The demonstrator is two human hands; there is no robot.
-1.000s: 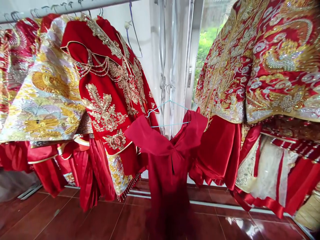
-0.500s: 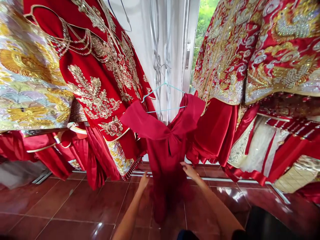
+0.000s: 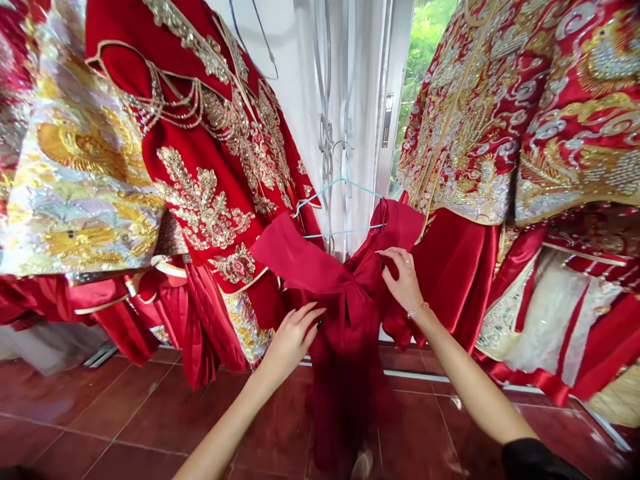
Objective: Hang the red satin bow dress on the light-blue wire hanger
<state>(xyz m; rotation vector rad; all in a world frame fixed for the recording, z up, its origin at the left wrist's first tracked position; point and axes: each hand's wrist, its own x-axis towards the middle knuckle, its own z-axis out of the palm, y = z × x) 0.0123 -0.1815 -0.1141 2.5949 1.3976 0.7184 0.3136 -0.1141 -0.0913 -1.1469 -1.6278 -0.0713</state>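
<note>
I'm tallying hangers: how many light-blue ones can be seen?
1: the light-blue hanger spans the shoulders of the plain red dress at centre. Others may be hidden from view.

VIEW: your head camera alone | FROM: before and above the red dress | FACING: you look forward and down at it | RANGE: near, dress mid-frame | SPAN: floor below the dress to window behind it, rightward

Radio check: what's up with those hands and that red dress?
Right hand at collar, left hand near bodice. Red dress on blue hanger. Garments crowd both sides.
</note>
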